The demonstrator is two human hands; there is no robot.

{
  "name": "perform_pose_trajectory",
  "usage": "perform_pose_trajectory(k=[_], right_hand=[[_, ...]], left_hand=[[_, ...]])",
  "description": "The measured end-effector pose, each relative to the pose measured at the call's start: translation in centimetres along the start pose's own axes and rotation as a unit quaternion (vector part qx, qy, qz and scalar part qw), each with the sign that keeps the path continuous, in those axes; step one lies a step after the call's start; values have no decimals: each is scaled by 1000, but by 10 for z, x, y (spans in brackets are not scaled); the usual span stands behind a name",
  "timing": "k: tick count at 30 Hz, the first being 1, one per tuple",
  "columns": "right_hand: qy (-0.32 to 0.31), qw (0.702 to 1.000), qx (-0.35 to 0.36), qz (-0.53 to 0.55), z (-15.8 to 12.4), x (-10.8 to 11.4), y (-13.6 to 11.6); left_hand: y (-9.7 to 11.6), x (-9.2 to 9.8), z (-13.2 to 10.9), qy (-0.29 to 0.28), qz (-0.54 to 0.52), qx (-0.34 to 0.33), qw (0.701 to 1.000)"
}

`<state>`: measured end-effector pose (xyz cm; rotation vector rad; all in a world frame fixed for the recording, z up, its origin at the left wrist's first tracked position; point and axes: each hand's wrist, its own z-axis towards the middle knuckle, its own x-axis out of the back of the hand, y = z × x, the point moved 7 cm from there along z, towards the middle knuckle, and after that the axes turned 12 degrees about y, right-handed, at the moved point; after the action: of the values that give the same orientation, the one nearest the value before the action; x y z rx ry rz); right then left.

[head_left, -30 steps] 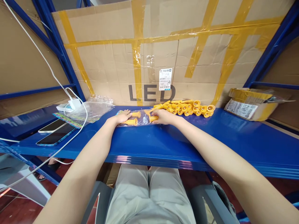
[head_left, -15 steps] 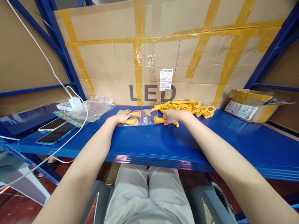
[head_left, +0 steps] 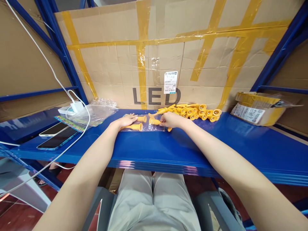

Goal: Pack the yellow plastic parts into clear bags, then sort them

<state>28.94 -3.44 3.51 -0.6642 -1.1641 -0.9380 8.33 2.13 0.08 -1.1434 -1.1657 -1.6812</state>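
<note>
My left hand [head_left: 125, 121] lies flat, fingers stretched out, on the left end of a small clear plastic bag [head_left: 154, 127] on the blue shelf [head_left: 168, 147]. Two yellow plastic pieces [head_left: 134, 126] show inside the bag near that hand. My right hand [head_left: 171, 120] is closed on a yellow plastic piece [head_left: 154, 121] at the bag's right end; another yellow tip shows under its palm. Behind it, against the cardboard, lies a pile of several more yellow pieces [head_left: 197, 112].
A large taped cardboard sheet marked LED [head_left: 156, 95] backs the shelf. At the left lie two phones [head_left: 56, 134], a white charger with cable [head_left: 76, 106] and a heap of clear bags [head_left: 98, 110]. An open carton [head_left: 258, 107] sits at the right.
My right hand drew a yellow piece from beside the pile toward me, then carried it left to the bag's open end. My left hand stayed flat on the bag.
</note>
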Motion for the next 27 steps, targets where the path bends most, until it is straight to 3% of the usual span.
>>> perform_pose_trajectory(k=[7, 15, 27], right_hand=[[44, 997, -42, -55, -2, 7, 2], [52, 995, -67, -58, -3, 7, 0], [92, 992, -69, -54, 0, -7, -16]], left_hand=[[4, -1, 4, -4, -36, -7, 999], [2, 0, 6, 25, -76, 0, 997], [22, 2, -3, 9, -114, -14, 993]])
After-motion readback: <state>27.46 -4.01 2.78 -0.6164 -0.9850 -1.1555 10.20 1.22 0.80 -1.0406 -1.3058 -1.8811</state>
